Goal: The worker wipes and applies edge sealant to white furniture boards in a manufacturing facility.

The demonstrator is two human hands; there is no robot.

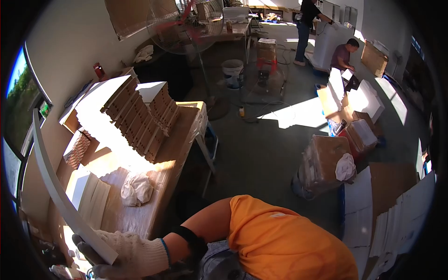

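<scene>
My right hand (128,255) reaches across to the lower left in a white knit glove with dark grey fingers. It is closed round the near end of a long, narrow white board (63,186). The board rises to the far left and looks bowed in this view. Beside it on the wooden table (161,186) lie a small stack of white panels (91,196) and a crumpled white cloth (136,189). My left hand does not show.
Tall stacks of brown-edged white panels (133,123) fill the table's far part. A fan (186,25) and a bucket (233,73) stand beyond. At right are a wrapped carton (326,158) and more panels (392,224). One person (344,56) sits low; another person (305,32) stands farther back.
</scene>
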